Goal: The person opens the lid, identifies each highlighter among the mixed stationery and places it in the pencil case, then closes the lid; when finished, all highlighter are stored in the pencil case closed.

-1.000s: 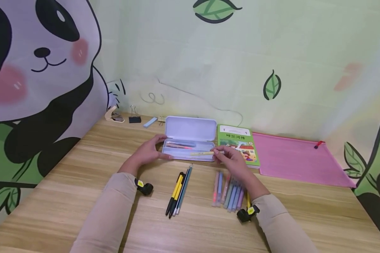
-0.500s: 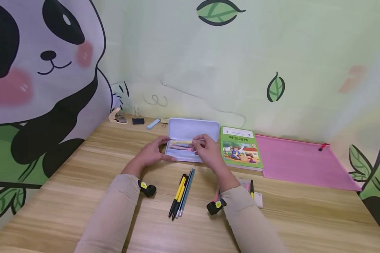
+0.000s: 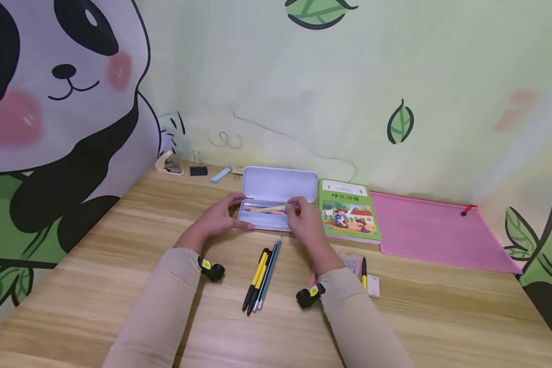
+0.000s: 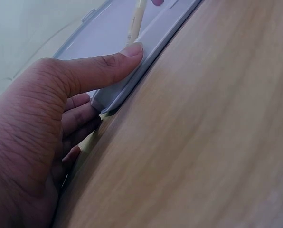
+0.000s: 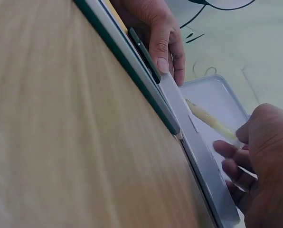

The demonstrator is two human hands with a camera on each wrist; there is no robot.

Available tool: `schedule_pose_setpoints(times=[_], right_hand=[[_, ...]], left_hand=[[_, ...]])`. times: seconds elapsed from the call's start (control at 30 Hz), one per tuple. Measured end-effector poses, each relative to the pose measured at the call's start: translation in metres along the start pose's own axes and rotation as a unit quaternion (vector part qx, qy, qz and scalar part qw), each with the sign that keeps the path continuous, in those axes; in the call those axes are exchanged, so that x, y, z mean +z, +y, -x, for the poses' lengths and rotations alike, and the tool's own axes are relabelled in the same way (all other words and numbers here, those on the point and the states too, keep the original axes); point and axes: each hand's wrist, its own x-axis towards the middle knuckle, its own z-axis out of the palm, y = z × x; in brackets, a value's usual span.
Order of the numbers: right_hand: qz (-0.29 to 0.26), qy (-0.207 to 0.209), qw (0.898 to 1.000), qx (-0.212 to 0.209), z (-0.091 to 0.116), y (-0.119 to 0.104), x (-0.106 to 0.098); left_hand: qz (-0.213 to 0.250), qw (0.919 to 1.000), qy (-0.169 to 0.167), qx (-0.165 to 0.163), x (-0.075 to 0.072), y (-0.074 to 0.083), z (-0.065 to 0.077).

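Observation:
An opened pale lilac pencil case (image 3: 267, 222) lies near the wall, its lid leaning back. My left hand (image 3: 217, 217) grips the case's left end; in the left wrist view the thumb presses on the front rim and the fingers lie at the side. Between thumb and fingertips my right hand (image 3: 307, 221) pinches the right end of a pale yellow marker (image 5: 210, 118). The marker slants low over the rear compartment, where other pens lie partly hidden. Two yellow-and-black pens (image 3: 256, 280) and blue pencils (image 3: 271, 271) lie in front of the case.
More markers (image 3: 351, 262) lie partly hidden by the right forearm, beside another yellow-and-black pen (image 3: 364, 274) and a small white item (image 3: 373, 286). A green book (image 3: 349, 210) and pink drawstring bag (image 3: 437, 232) stand right. A black binder clip (image 3: 199, 170) and light-blue bar (image 3: 221, 175) sit back left.
My right hand has carried the yellow marker leftward from the case's right end to over the rear compartment. The left hand has kept its hold on the case.

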Motion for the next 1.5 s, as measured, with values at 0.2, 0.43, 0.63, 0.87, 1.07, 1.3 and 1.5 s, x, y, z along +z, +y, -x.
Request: schedule_pose_setpoints(times=[0.2,0.43,0.63,0.87,1.07,1.3,1.5], right_hand=[[0.032,-0.021,0.999,-0.007,-0.0025,0.0013,0.0018],[0.07,-0.051,0.996,-0.014,-0.0037,0.002,0.0022],[0.097,-0.055,0.992,-0.054,-0.0013,0.0021,0.0029],[0.111,-0.055,0.99,-0.074,-0.0016,0.0042,0.0039],[0.123,-0.059,0.988,-0.078,-0.0016,0.0041,0.0026],[0.112,-0.055,0.99,-0.064,0.0002,0.0024,0.0016],[0.099,-0.06,0.992,-0.043,0.0016,0.0005,0.0005]], left_hand=[[0.002,1.0,0.0,0.006,-0.0028,-0.0005,0.0006],[-0.004,1.0,0.003,0.007,-0.0034,-0.0006,0.0005],[-0.001,1.0,0.002,0.005,-0.002,-0.001,-0.0002],[0.001,1.0,0.003,0.005,-0.001,-0.0018,-0.0003],[-0.002,1.0,0.002,0.006,-0.0011,0.0,-0.0002],[-0.005,1.0,0.001,0.004,-0.0009,0.0013,0.0009],[-0.002,1.0,0.001,0.002,0.0,0.0007,0.0003]])
